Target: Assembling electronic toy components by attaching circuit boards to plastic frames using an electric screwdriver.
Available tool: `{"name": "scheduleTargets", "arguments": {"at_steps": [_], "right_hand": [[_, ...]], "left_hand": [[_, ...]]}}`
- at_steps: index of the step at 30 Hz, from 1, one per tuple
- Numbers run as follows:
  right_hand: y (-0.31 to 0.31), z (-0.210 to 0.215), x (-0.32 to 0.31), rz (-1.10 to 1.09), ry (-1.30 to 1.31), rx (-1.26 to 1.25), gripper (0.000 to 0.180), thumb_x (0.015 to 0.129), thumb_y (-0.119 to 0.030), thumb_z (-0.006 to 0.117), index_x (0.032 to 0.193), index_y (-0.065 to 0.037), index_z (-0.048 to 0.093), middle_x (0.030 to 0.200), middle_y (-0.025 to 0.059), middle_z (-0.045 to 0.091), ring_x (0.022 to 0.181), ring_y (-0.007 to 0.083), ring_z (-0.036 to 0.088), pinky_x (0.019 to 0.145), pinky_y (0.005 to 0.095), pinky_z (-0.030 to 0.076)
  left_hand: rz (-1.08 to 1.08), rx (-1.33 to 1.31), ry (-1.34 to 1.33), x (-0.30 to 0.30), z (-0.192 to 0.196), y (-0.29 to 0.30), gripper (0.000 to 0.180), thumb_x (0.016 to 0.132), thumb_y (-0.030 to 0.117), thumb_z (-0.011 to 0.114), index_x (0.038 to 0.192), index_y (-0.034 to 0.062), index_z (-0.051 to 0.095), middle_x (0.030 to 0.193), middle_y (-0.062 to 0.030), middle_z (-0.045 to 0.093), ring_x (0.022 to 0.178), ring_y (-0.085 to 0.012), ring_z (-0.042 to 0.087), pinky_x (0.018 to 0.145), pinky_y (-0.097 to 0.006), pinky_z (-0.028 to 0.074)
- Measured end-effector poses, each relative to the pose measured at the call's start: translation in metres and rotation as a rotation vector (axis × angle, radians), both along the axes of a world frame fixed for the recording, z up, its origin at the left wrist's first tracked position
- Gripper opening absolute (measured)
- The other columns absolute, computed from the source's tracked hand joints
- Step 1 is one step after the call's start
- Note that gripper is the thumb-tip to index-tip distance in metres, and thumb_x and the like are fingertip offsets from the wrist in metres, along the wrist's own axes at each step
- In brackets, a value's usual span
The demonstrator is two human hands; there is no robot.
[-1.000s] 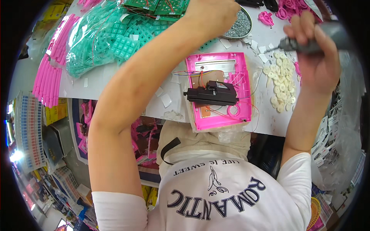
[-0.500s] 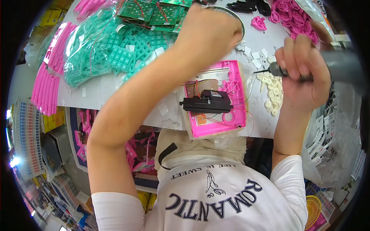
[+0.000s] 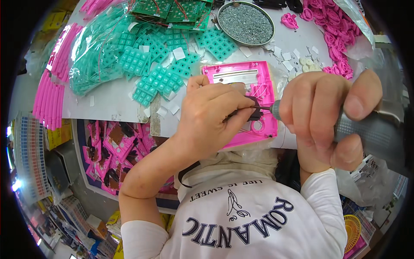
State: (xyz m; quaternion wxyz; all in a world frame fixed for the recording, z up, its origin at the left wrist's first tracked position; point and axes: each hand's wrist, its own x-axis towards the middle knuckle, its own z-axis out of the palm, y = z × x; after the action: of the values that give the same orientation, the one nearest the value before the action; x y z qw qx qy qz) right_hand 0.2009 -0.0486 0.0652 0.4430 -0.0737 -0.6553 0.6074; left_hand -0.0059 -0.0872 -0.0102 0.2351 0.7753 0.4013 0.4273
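Observation:
A pink plastic housing point(image 3: 267, 82) lies near the table's front edge, wires and a metal-coloured strip inside it. Over it my left hand point(image 3: 209, 114) pinches at the tip of the screwdriver bit; whatever sits between thumb and finger is too small to make out. Wrapped around a grey electric screwdriver point(image 3: 366, 131) is my right hand point(image 3: 325, 110), with the bit pointing left to my left fingertips. Beneath those fingers a black plastic part point(image 3: 256, 113) is partly hidden. A round metal dish point(image 3: 273, 31) full of small screws point(image 3: 245, 23) stands behind the housing.
Teal keypads point(image 3: 159, 80) and a bagged heap of them point(image 3: 97, 60) lie left. Green circuit boards point(image 3: 185, 15) are stacked behind. Pink parts point(image 3: 338, 34) pile up far right; white pieces point(image 3: 309, 64) lie nearer. Below the table edge, a bin holds pink assemblies point(image 3: 114, 146).
My left hand has come back from the screw dish to the black part in the housing. The screwdriver in my right hand has moved nearer and left, its bit now at my left fingertips.

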Motion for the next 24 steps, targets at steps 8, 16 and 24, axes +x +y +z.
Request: {"name": "scheduleTargets", "arguments": {"at_steps": [8,16,24], "right_hand": [[-0.001,-0.008,-0.005,-0.152,-0.022,-0.032,0.032,0.099,-0.036,0.066,0.120,-0.020,0.047,0.063,-0.0089,0.052,0.055,0.0085,0.049,0.053,0.0268,0.038],[-0.008,-0.027,-0.036,-0.270,-0.057,-0.080,0.034,0.097,-0.035,0.069,0.114,-0.016,0.046,0.061,-0.0057,0.048,0.053,0.0108,0.046,0.051,0.0281,0.037],[-0.011,-0.032,-0.045,-0.268,-0.082,-0.091,0.037,0.095,-0.034,0.073,0.111,-0.015,0.045,0.060,-0.0040,0.049,0.051,0.0119,0.047,0.048,0.0287,0.038]], "left_hand": [[0.248,0.025,0.212,-0.014,0.000,-0.015,0.042,0.063,0.026,0.088,0.098,0.0132,0.068,0.102,-0.0006,0.068,0.092,-0.0210,0.061,0.087,-0.043,0.032],[0.229,0.077,0.274,-0.024,-0.033,-0.029,0.050,0.060,0.035,0.087,0.102,0.0155,0.070,0.099,0.0038,0.067,0.089,-0.0177,0.060,0.091,-0.045,0.030],[0.234,0.086,0.205,-0.023,-0.042,-0.028,0.048,0.061,0.037,0.086,0.101,0.0143,0.070,0.097,0.0034,0.067,0.088,-0.0178,0.060,0.090,-0.046,0.032]]}}
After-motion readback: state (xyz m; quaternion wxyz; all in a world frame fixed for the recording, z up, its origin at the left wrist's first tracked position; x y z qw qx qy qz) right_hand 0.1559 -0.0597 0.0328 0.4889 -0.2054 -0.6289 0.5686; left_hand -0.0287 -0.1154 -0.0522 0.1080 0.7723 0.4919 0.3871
